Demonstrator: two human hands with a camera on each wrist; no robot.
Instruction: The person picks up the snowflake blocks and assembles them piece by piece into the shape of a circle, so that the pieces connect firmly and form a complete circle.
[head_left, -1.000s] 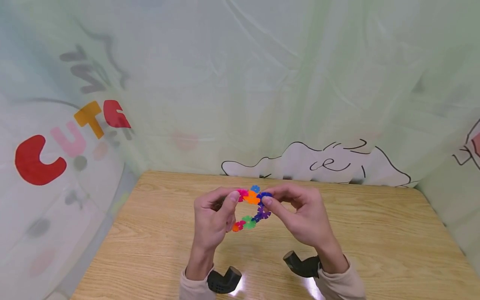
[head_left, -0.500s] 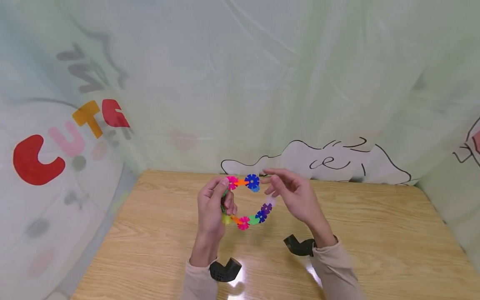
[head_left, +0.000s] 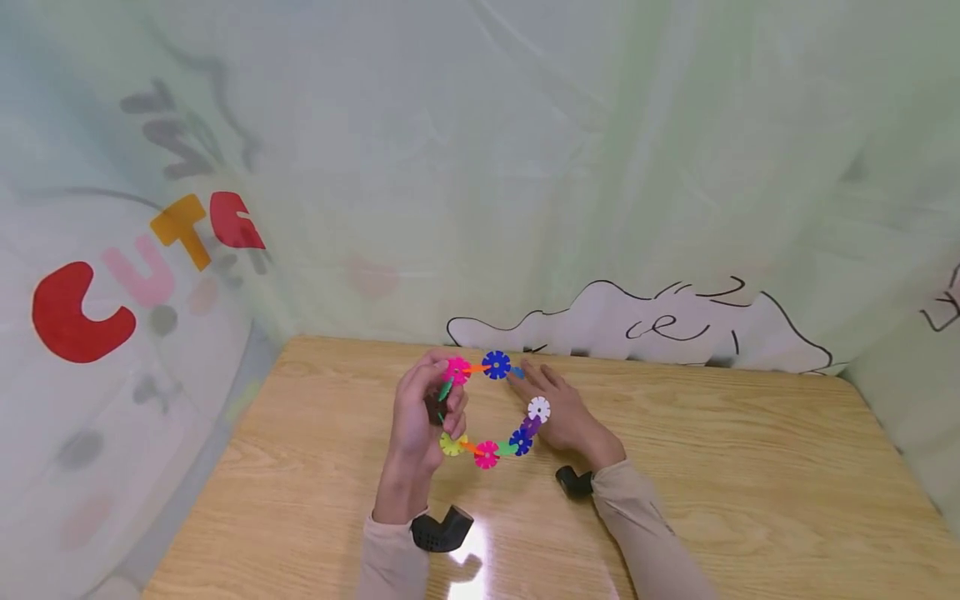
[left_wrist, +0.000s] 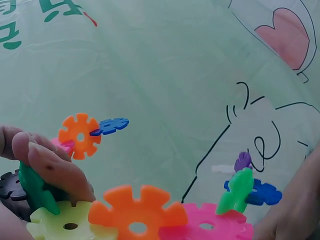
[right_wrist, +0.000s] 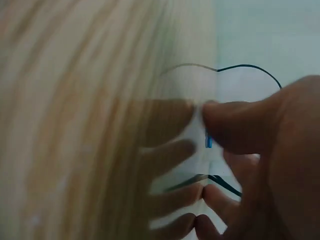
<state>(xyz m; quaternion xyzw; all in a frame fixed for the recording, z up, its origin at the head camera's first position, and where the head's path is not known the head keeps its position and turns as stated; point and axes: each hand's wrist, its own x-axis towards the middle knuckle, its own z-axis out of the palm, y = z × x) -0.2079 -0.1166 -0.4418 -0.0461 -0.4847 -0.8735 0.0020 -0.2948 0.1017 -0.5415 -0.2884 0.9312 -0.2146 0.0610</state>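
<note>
My left hand (head_left: 415,417) grips a curved chain of toothed plastic discs, raised above the table, by its left side. Along the top run a pink disc (head_left: 457,371), an orange one and a dark blue disc (head_left: 496,365), ending in a light blue disc (head_left: 518,372). Below, a yellow disc (left_wrist: 55,225), an orange disc (left_wrist: 137,210), and pink, green, blue and purple ones lead to a white disc (head_left: 538,409). A gap separates the two ends. Beyond the chain, my right hand (head_left: 566,417) has its fingertips on the table, fingers spread; a blue sliver (right_wrist: 208,140) shows beside them.
A wooden table (head_left: 750,467) lies beneath, its back edge meeting a printed fabric backdrop (head_left: 480,183). Black camera mounts (head_left: 444,531) sit on both wrists. Glare falls on the table near the front.
The right hand has let go of the chain's blue end and moved down to the table. The chain has opened into a wide curve, the white disc now in plain sight. The left hand keeps its hold.
</note>
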